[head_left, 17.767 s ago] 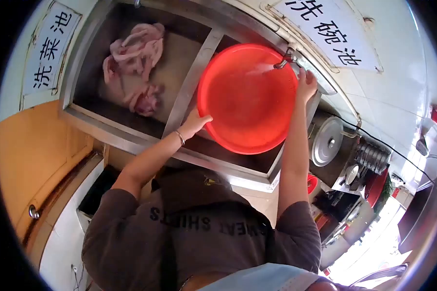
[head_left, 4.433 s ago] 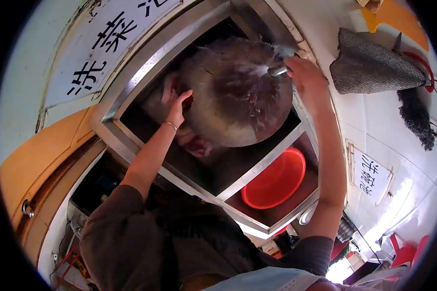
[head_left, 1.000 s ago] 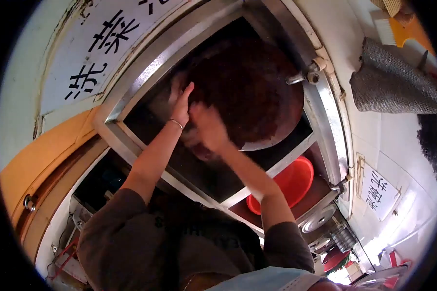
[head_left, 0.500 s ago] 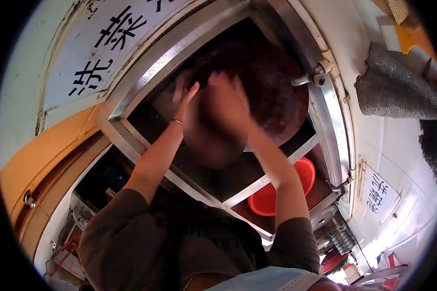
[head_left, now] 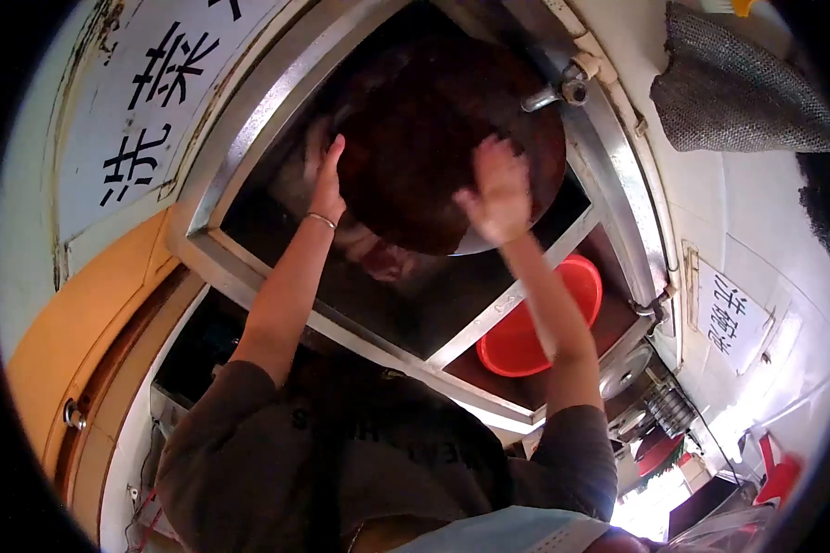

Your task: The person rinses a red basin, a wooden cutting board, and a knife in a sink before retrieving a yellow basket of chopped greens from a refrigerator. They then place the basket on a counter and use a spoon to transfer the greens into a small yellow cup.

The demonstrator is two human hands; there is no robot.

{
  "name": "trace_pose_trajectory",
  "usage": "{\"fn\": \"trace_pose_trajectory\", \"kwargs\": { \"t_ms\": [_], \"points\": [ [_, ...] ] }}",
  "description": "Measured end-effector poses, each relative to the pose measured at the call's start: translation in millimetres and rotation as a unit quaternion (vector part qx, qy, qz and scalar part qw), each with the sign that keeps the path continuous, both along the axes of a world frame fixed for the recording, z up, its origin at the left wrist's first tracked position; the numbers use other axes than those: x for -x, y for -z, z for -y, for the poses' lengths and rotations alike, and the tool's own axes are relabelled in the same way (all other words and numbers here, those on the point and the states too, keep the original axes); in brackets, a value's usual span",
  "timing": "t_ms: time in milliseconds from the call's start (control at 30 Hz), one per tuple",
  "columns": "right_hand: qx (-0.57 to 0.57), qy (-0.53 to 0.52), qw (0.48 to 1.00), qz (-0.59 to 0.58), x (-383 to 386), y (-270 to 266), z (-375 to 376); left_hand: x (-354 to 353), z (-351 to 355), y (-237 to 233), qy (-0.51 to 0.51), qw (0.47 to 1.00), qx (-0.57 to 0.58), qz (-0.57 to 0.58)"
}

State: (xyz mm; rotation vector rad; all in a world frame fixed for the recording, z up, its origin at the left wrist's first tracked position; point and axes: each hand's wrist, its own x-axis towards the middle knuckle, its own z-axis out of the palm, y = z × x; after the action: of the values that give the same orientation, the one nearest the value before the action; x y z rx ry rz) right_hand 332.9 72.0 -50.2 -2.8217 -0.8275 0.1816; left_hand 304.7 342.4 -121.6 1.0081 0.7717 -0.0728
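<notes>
A large, dark reddish-brown round object point(head_left: 415, 129) with a shiny wet surface fills much of the metal sink point(head_left: 272, 147). At its left edge is my left hand point(head_left: 328, 184), one digit pointing up and the other fingers hidden. My right hand point(head_left: 502, 189) lies over the right part of the round object, fingers spread and blurred by motion. Below the left side of the round object, a pinkish, blurred patch point(head_left: 383, 258) shows in the sink; I cannot tell what it is.
A metal tap point(head_left: 553, 95) juts over the sink's right side. In the neighbouring compartment sits a red basin point(head_left: 526, 341). Grey mesh cloth point(head_left: 733, 92) hangs at the upper right. Signs are on the left point(head_left: 148, 101) and right point(head_left: 730, 309) walls.
My hands have moved apart: the right one went right, onto the round object, and the left one slightly left. The pinkish patch now shows below. The whole view has shifted.
</notes>
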Motion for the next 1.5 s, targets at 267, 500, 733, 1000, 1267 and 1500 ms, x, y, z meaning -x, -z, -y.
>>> {"fn": "trace_pose_trajectory", "kwargs": {
  "t_ms": [267,500,733,1000,1267,1500],
  "points": [
    [-0.270,0.065,0.961,-0.022,146.3,41.9,-13.2,5.2,-7.9,17.6,0.030,0.998,0.039,-0.038],
    [-0.492,0.574,0.592,-0.279,29.6,23.8,71.4,6.8,-3.4,-7.5,0.019,0.998,-0.052,-0.027],
    [-0.513,0.589,0.603,-0.162,86.2,-33.8,41.9,33.3,2.9,-39.3,0.012,0.994,0.090,-0.067],
    [-0.464,0.606,0.632,-0.138,159.9,-170.2,34.6,109.7,26.3,-54.2,0.145,0.891,0.370,-0.218],
    [-0.412,0.680,0.597,-0.103,240.8,-224.3,53.9,123.0,29.0,-109.0,0.379,0.844,0.298,-0.235],
    [-0.503,0.692,0.483,-0.187,311.0,-243.0,42.5,130.7,-14.9,-161.8,0.498,0.824,0.182,-0.199]
  ]
}}
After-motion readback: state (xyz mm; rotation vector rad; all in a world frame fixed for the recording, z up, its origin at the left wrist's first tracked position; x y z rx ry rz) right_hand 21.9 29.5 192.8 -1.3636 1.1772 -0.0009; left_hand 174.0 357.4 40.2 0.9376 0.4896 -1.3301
